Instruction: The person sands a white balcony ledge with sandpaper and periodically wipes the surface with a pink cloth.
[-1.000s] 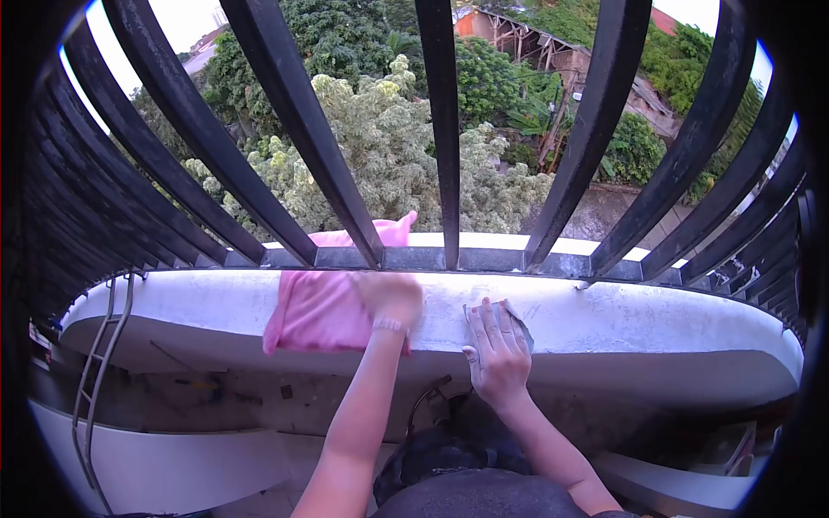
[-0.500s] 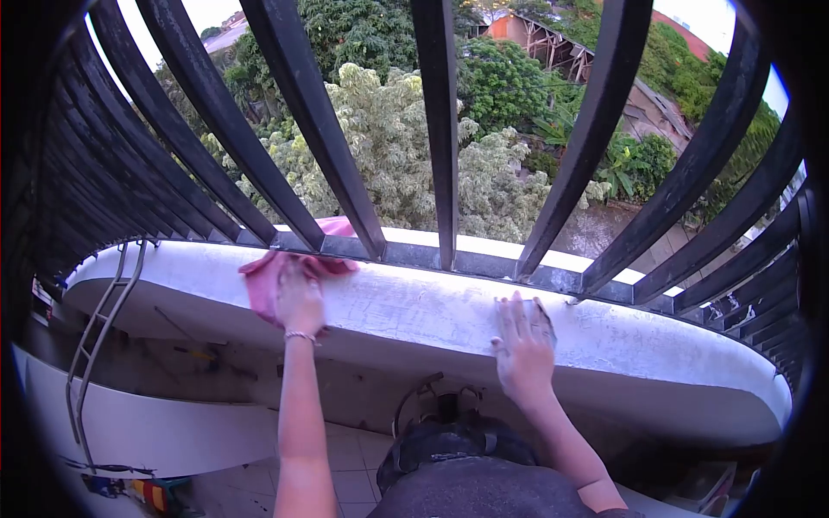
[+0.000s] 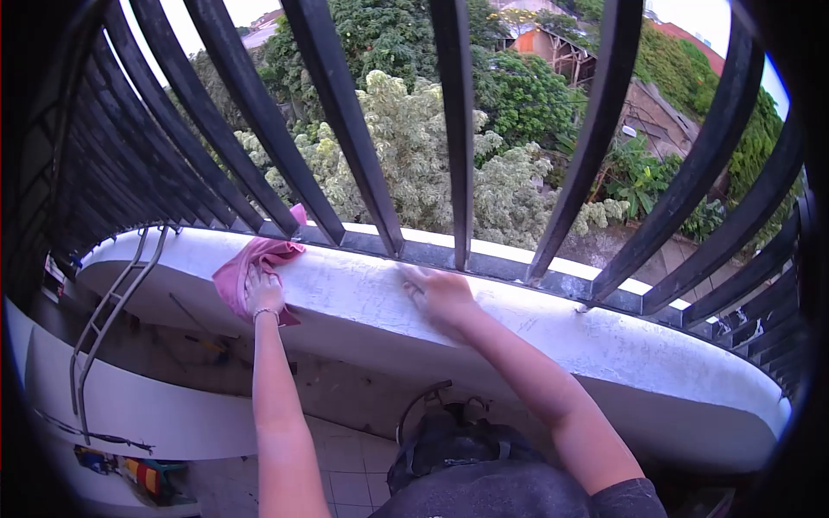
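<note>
Toward the left end of the white ledge (image 3: 604,345), at the railing's foot: one pink cloth (image 3: 235,274), soft, light, bunched, likely best gathered at its crumpled middle. The left hand (image 3: 263,292) presses flat on it, fingers unclosed. At ledge middle: right hand (image 3: 436,293), palm down, blurred, grip not discernible. Ledge curved, painted, scuffed, with black railing bars (image 3: 458,129) above and tiled floor (image 3: 345,483) below.

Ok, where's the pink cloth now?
Head view, left side: the pink cloth lies on the white ledge under the left hand, its far edge at the black railing.
</note>
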Available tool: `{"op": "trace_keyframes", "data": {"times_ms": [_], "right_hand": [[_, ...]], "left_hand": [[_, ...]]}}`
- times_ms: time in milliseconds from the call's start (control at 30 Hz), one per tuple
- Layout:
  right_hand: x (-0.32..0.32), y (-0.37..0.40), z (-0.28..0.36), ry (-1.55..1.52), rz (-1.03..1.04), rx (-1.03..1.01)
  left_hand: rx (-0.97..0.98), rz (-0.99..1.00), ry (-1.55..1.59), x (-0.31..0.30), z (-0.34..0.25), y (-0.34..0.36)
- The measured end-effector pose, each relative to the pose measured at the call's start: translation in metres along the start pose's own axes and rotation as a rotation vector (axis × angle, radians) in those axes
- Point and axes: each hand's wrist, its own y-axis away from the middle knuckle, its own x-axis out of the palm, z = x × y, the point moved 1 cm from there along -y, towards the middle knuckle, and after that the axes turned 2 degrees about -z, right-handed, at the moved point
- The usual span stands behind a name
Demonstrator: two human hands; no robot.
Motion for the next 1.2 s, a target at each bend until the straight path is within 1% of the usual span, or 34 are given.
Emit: {"op": "trace_keyframes", "data": {"times_ms": [67,167,200,300,400,500,533,567,633,700,733,767,800,867,967,1000,1033,1067,1133,1167,1200], "right_hand": [[-0.001,-0.010,0.006,0.019,0.083,0.137],[0.020,-0.039,0.017,-0.053,0.090,0.081],[0.037,-0.044,0.016,-0.146,-0.010,-0.067],[0.053,-0.036,0.018,0.458,-0.217,-0.613],[0.028,-0.002,-0.006,0.392,-0.059,-0.641],[-0.003,-0.008,-0.007,0.166,0.157,-0.300],[-0.010,-0.022,0.006,-0.018,0.269,-0.101],[0.012,-0.041,0.006,-0.049,0.179,-0.066],[0.026,-0.079,0.050,0.045,0.390,0.130],[0.077,-0.086,0.071,0.279,0.067,-0.341],[0.086,-0.083,0.079,0.277,0.050,-0.444],[0.088,-0.075,0.078,0.264,0.075,-0.475],[0.076,-0.059,0.075,0.248,0.102,-0.503],[0.054,-0.033,0.059,0.271,0.146,-0.526],[0.035,-0.042,0.034,0.306,0.052,-0.355],[0.029,-0.057,0.039,0.153,0.097,-0.235],[0.023,-0.075,0.058,0.055,0.254,-0.032],[0.031,-0.097,0.070,0.006,0.330,0.056],[0.067,-0.127,0.088,-0.001,0.239,-0.018],[0.092,-0.132,0.093,0.045,0.077,-0.173],[0.111,-0.133,0.101,0.149,-0.034,-0.319]], "left_hand": [[-0.050,0.073,-0.018,-0.013,0.002,-0.001],[-0.081,-0.016,-0.074,0.014,0.002,-0.021],[-0.087,-0.019,-0.097,0.013,-0.001,-0.020],[-0.028,-0.049,-0.069,0.003,-0.001,-0.005],[0.027,-0.154,-0.111,0.027,0.010,-0.014],[-0.022,-0.177,-0.006,0.002,-0.009,0.008],[-0.029,-0.186,-0.014,0.003,-0.011,0.007],[-0.034,-0.195,-0.024,0.003,-0.013,0.006],[-0.031,-0.218,-0.015,0.005,-0.013,0.006],[-0.015,-0.241,0.024,0.006,-0.009,0.007],[0.019,-0.276,0.057,0.008,-0.006,0.007],[0.031,-0.291,0.065,0.009,-0.002,0.004],[0.047,-0.302,0.071,0.006,-0.003,0.006],[0.051,-0.318,0.086,0.005,-0.002,0.012],[0.032,-0.352,0.116,0.006,-0.007,0.009],[0.023,-0.357,0.120,0.006,-0.008,0.010],[0.022,-0.367,0.120,0.006,-0.008,0.010],[0.021,-0.374,0.121,0.008,-0.008,0.009],[0.009,-0.396,0.126,0.013,-0.007,0.007],[0.025,-0.394,0.126,0.009,-0.008,0.006],[0.035,-0.386,0.125,0.006,-0.007,0.008]]}}
